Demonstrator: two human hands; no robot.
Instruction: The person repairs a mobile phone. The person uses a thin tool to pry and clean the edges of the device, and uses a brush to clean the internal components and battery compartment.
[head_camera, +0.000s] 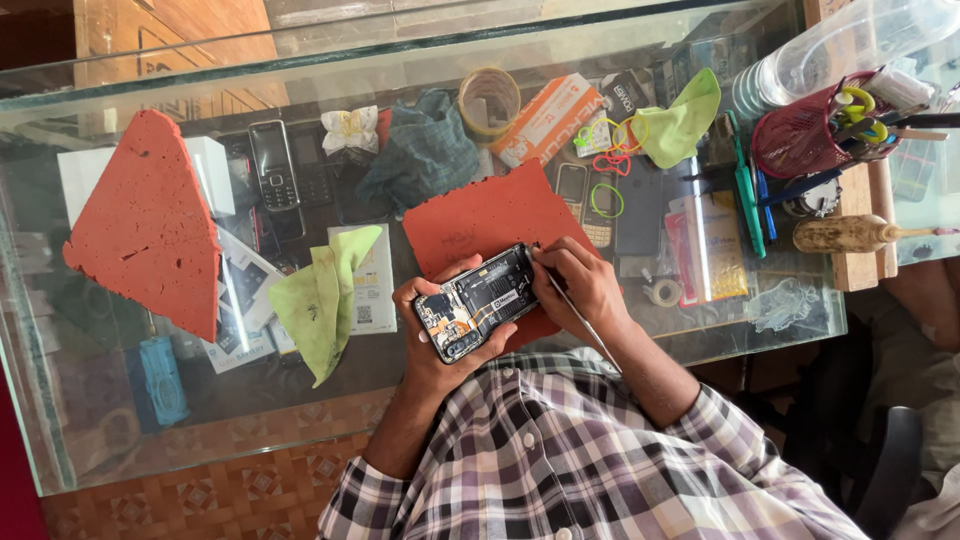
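Left hand (432, 325) — grip closed around an opened phone (478, 301) with its back cover off, circuit boards exposed, held just above the red mat (470, 220) on the glass surface (120, 440). Right hand (580, 285) — grip pinched narrow on a thin metal tool (585, 325), whose tip meets the phone's upper corner; the contact point itself is too small to make out. Both forearms, in plaid sleeves, angle up from the lower frame edge, wrists bent inward toward each other.

Glossy glass table (700, 340), rough pitted red foam mat (470, 225), soft yellow-green cloth (320, 300).
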